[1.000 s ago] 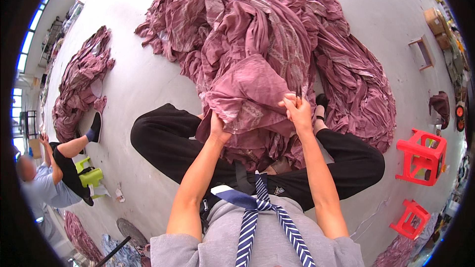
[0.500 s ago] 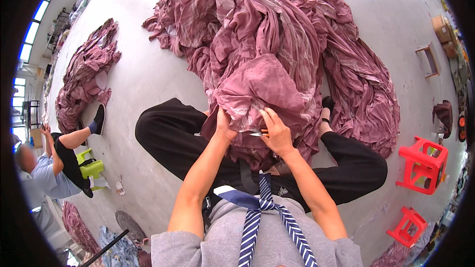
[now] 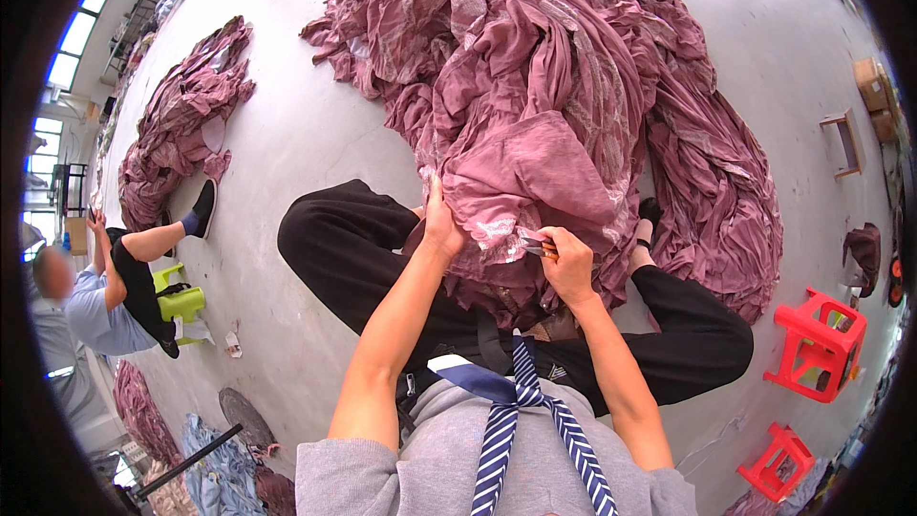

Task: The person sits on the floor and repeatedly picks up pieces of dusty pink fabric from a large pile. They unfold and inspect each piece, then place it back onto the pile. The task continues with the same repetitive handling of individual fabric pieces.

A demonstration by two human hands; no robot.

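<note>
A large heap of dusty-pink cloth [image 3: 535,158] with whitish patterned parts lies in front of me and over my lap. My left hand [image 3: 443,225] grips the near-left edge of the cloth, its thumb stretched up along the fabric. In my right hand [image 3: 571,268] is a small pair of thread snips [image 3: 534,247], fingers closed round it. The tips of the snips point left at the pale, lacy cloth edge between my hands. Whether the blades are touching the cloth, I cannot tell.
Another pink cloth pile [image 3: 181,124] lies at the left, by a seated person [image 3: 100,311] on a green stool [image 3: 181,303]. Two red stools [image 3: 820,344] stand at the right. Farther back are a small wooden stool [image 3: 842,143] and cardboard boxes [image 3: 869,86].
My right hand has drawn a little right and down with the snips, off the cloth. My left thumb now reaches further up the fabric. The whole view has shifted slightly.
</note>
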